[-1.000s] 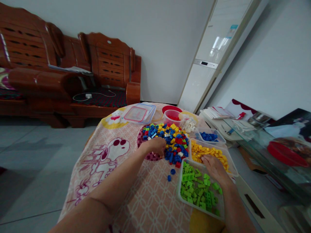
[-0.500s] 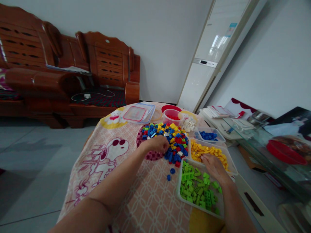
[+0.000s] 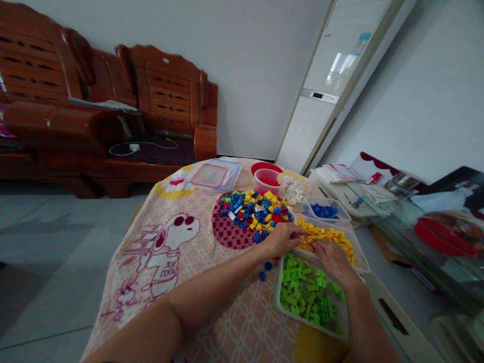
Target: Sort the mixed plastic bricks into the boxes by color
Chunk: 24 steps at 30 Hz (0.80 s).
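My left hand [image 3: 283, 239] reaches over the near left edge of a clear tub [image 3: 362, 252]. Its fingers stretch out over the yellow toy bricks [image 3: 335, 236] inside, with nothing visible in them. My right hand [image 3: 331, 258] is at the tub's near side, fingers bent together at the yellow bricks; whatever they hold is hidden. Just nearer stands a tub of green bricks [image 3: 308, 290], under my right wrist. Beyond my left hand, a mixed pile of bricks [image 3: 251, 204] spreads over a dark red patch of the tablecloth [image 3: 242, 241]. Two blue pieces [image 3: 265, 270] lie apart on the cloth.
Behind the yellow tub stands a tub of blue bricks [image 3: 325, 210]. White bricks [image 3: 294, 192] lie beside a round tub of red bricks [image 3: 269, 182]. Lids [image 3: 214, 175] are stacked at the table's far left. A glass-topped stand [image 3: 397, 222] is at the right.
My left hand has moved right from the mixed pile to the yellow tub, and its closed fingers have straightened. My right hand has stayed at the yellow bricks.
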Available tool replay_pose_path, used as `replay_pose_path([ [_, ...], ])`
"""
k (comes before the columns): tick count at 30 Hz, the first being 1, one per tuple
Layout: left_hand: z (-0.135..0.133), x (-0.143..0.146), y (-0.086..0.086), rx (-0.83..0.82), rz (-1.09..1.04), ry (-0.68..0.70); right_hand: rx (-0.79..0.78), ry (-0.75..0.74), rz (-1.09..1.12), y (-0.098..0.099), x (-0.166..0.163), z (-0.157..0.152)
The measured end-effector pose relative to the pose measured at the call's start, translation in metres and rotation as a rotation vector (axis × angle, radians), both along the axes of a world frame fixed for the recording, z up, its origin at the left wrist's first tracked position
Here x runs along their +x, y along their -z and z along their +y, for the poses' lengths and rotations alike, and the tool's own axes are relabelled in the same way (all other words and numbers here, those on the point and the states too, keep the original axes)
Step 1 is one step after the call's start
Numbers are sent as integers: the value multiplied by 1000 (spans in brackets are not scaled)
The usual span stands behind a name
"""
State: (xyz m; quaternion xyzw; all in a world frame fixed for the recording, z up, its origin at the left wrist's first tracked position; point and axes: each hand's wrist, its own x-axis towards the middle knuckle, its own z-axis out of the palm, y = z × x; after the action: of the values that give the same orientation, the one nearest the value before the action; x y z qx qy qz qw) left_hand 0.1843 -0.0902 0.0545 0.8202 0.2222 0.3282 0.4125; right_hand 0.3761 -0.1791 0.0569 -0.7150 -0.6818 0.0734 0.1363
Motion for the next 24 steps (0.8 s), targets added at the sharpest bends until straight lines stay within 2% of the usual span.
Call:
replay_pose_path([
  [6,25,-29,-14,252,126,-154,10,-21,-32,1,2,-1],
  [10,51,-50,-13,359,289,-293,23,-36,-43,3,3,-1],
  [14,72,-70,-12,363,440,-364,32,-39,-68,2,2,-2],
  [19,87,-98,-22,342,472,-495,55,-39,-76,2,1,-2],
  [24,90,-107,-31,268,416,-472,50,-43,-49,2,1,-2],
])
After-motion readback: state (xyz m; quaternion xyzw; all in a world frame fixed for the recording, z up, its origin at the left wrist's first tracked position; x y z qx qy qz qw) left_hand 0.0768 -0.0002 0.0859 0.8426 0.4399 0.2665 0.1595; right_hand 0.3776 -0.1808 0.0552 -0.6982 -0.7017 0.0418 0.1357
